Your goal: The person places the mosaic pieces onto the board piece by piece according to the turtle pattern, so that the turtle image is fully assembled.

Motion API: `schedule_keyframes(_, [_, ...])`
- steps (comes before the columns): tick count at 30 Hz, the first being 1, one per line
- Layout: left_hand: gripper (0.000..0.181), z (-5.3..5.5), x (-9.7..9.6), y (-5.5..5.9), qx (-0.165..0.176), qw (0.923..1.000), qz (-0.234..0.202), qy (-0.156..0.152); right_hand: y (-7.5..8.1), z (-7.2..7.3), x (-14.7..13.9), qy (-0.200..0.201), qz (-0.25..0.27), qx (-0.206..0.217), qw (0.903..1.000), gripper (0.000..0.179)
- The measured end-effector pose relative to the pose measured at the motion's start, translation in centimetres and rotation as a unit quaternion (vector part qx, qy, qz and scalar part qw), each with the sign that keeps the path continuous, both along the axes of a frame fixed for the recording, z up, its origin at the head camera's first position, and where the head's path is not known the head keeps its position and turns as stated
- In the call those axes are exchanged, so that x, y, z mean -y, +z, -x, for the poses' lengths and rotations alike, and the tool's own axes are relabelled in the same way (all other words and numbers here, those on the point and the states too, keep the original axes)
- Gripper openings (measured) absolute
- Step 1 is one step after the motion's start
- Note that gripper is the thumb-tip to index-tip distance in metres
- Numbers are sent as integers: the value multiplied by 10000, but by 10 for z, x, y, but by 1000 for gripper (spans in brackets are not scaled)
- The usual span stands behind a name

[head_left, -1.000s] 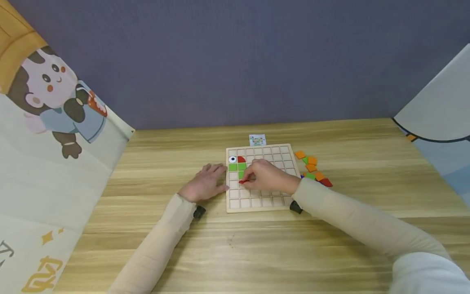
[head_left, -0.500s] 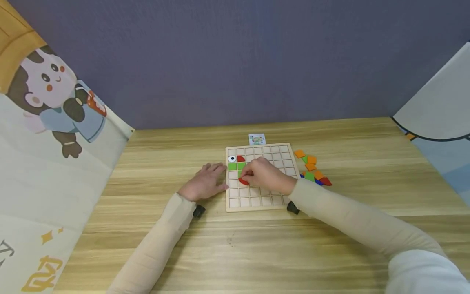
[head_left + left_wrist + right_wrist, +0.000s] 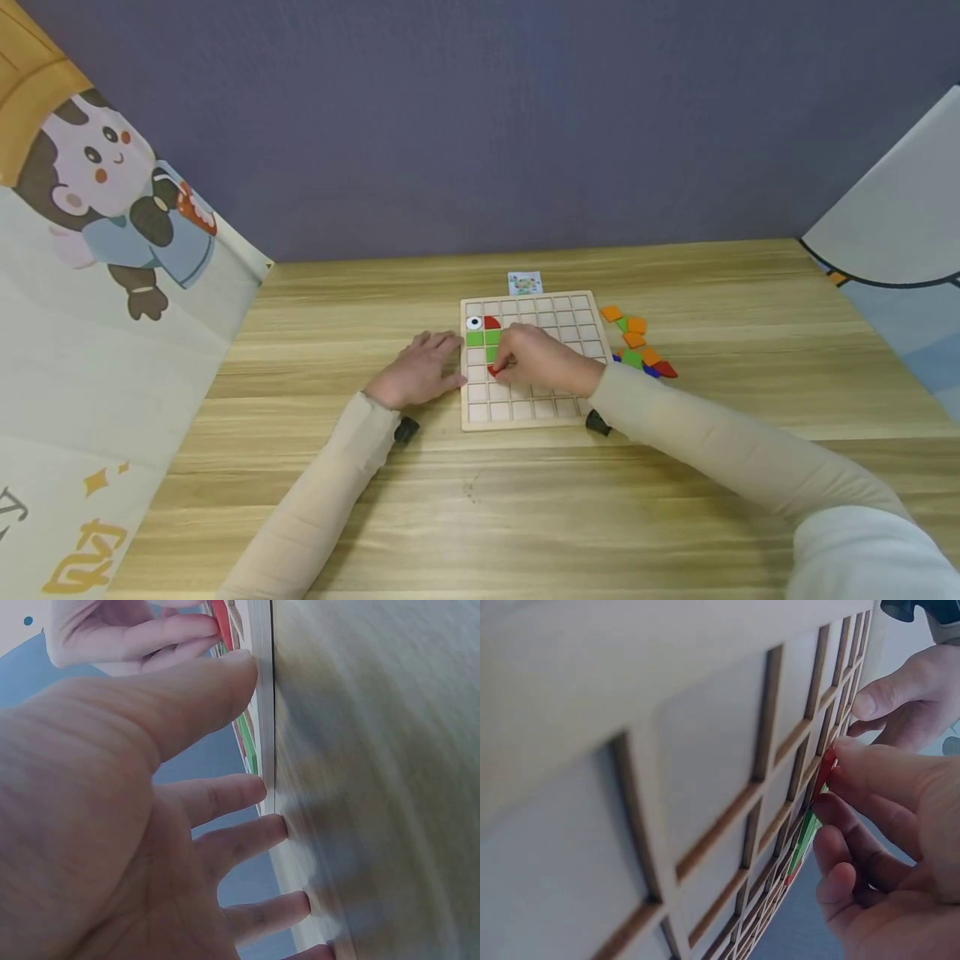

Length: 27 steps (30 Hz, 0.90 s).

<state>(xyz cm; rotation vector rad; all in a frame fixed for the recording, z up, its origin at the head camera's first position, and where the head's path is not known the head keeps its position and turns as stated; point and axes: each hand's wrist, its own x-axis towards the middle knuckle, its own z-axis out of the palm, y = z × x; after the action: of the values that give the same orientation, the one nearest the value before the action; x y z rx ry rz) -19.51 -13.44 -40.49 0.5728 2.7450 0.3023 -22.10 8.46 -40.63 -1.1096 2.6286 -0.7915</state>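
A wooden grid board [image 3: 543, 408] lies on the table. My right hand [image 3: 540, 360] pinches a small red tile [image 3: 825, 771] between thumb and fingers, over the board's second column, just below a green tile [image 3: 492, 354]. Higher up in the left columns sit a white eye tile [image 3: 474, 323], a red rounded tile [image 3: 492, 322] and more green tiles. My left hand [image 3: 416, 372] rests with fingers spread beside the board, its thumb and index fingertips right at the left edge in the left wrist view.
Loose orange tiles [image 3: 636, 325], with green, blue and red ones [image 3: 664, 369], lie to the right of the board. A small picture card [image 3: 524, 283] lies behind its far edge. A dark wall [image 3: 525, 125] rises at the back of the table.
The red tile has turned in the right fingers, from edge-on to flatter, and now is partly covered by them. The right hand has barely shifted; the left stays in place.
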Motion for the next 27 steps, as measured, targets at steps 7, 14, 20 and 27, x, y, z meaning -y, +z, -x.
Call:
schedule_keyframes(7, [70, 1, 0, -2, -50, 10000, -12, -30, -1, 0, 2, 10, -97, -51, 9999, 6])
schedule_keyframes(14, [70, 1, 0, -2, -22, 10000, 29, -23, -1, -2, 3, -90, -58, -176, 9998, 4])
schedule_keyframes(20, [69, 1, 0, -1, 10, 10000, 22, 13, -2, -2, 4, -162, -75, -196, 9996, 4])
schedule_keyframes(27, [68, -1, 0, -1, 10, 10000, 29, 4, 2, 2, -6, -236, 97, -130, 9996, 6])
